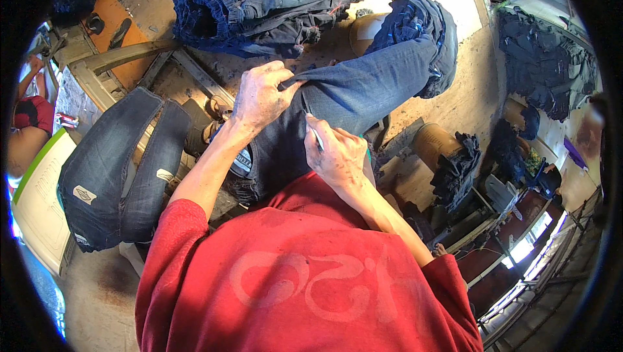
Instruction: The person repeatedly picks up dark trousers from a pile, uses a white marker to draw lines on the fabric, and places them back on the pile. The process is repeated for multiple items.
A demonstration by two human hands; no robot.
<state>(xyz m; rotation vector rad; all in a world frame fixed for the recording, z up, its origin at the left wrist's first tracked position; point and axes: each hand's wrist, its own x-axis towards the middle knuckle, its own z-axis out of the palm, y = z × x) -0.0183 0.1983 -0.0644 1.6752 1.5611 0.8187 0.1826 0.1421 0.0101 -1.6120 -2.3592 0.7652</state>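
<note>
A pair of dark blue jeans (370,83) stretches from my lap toward the upper right. My left hand (263,96) is closed, pinching a raised fold of the denim between thumb and fingers. Just below and to the right, my right hand (334,157) is closed around a slim pale tool (318,139), its tip close to the cloth. Exactly what kind of tool it is, I cannot make out, since the fingers cover most of it. A round printed label (243,160) shows on the dark denim beside my left wrist.
Another pair of jeans (107,164) is draped at my left. Ahead lies a big heap of jeans (279,1). More dark garments (548,60) are piled far right, and a tan cylinder (436,144) with dark cloth stands nearer. A person (32,112) sits at the far left.
</note>
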